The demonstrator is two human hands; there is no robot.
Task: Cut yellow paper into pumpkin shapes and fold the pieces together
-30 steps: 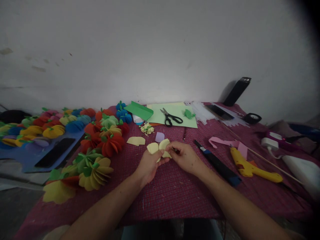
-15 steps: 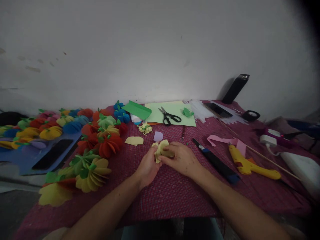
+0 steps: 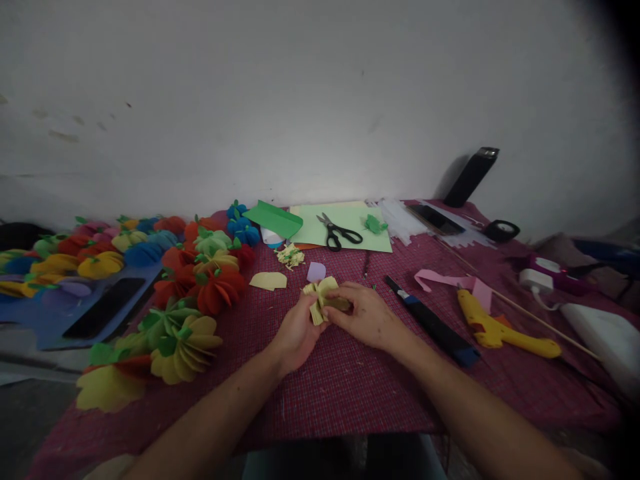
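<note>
Both hands meet at the middle of the table around a pale yellow bundle of layered paper pieces (image 3: 317, 312). My left hand (image 3: 296, 337) is closed on its left side and underside. From the right, the fingers and thumb of my right hand (image 3: 364, 315) pinch some of its leaves, which stand fanned apart. Just behind the bundle lies a small lilac paper piece (image 3: 316, 271). A flat pale yellow paper piece (image 3: 269, 281) rests to the left of it, with a heap of yellow and green paper scraps (image 3: 290, 255) farther back.
Many coloured paper pumpkins (image 3: 217, 290) crowd the left side. Black-handled scissors (image 3: 336, 235) lie on light green paper sheets (image 3: 307, 215) at the back. To the right are a dark-handled cutter (image 3: 435, 327), a yellow glue gun (image 3: 500, 330), a pink strip (image 3: 445, 280) and a long stick (image 3: 540, 317).
The yellow bundle has turned and spread so that more of its layered edges show. My right fingers have shifted slightly on its leaves. Both hands stay in nearly the same place.
</note>
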